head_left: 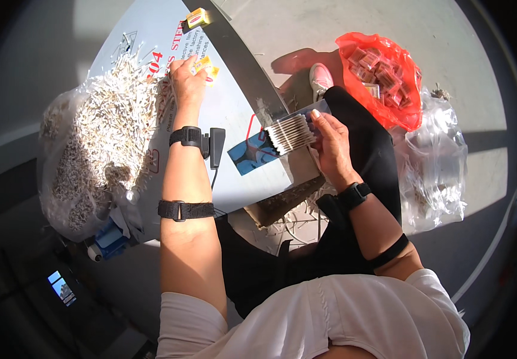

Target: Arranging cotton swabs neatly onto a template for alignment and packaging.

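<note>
My right hand (pixel 333 142) grips a neat row of cotton swabs (pixel 291 133) with dark tips, thumb on top, over the table's near right corner. Clear plastic seems to lie around the swabs' far end, though its shape is hard to make out. On the table my left hand (pixel 188 82) has its fingers closed at a small yellow packet (pixel 207 70), whose right part shows past the fingertips. To the left of that hand, a big heap of loose cotton swabs (pixel 117 113) spills from a clear plastic bag (pixel 61 128).
Another yellow packet (pixel 197 18) sits at the far table edge. A blue printed card or patch (pixel 252 155) lies on the grey table (pixel 210 185). At right, a red bag (pixel 411 78) holds several small packs, beside a clear bag (pixel 435 161). An open cardboard box (pixel 282 206) stands below the table edge.
</note>
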